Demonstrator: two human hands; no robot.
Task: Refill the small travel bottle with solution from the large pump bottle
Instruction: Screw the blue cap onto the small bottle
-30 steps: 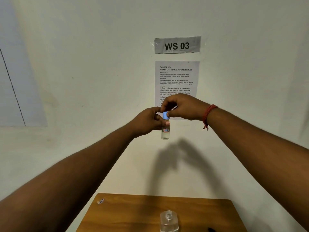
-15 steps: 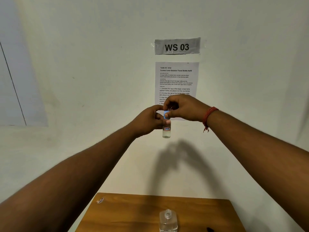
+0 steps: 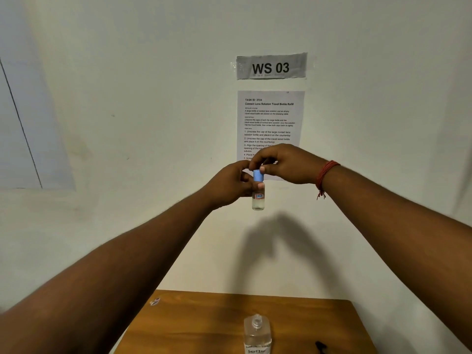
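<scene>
Travel bottle (image 3: 258, 198): small, clear, upright, held in the air in front of the wall, well above the bench (image 3: 204, 320). A little clear liquid shows at its bottom; a red and blue label sits on its side.

Cap (image 3: 258, 175): blue, seated on the neck of the travel bottle. Whether it is being loosened or tightened cannot be told.

Left hand (image 3: 229, 185): curled round the upper body of the travel bottle, thumb pressed to the front just below the cap.

Right hand (image 3: 286, 163): over the top, thumb and fingertips pinching the cap. A red thread band (image 3: 325, 173) circles that wrist.

Large bottle (image 3: 256, 333): clear, standing on the bench near its front edge, neck open, no pump fitted. A handwritten label shows low on its body, partly cut off by the frame.

Other items: a small dark object (image 3: 320, 346) on the bench to the right of the large bottle, too cut off to identify; a small sticker (image 3: 155, 301) at the far left corner; a sign reading WS 03 (image 3: 271, 66) and an instruction sheet (image 3: 270, 123) on the wall.

Handling note, as judgement: the step in hand is working the cap's thread. Keep the travel bottle vertical so nothing spills, let the left hand hold the body fixed, and turn only the cap with the right, in short twists with a fresh pinch each time. Grip the body lightly, since a thin bottle may squeeze liquid out once open.
</scene>
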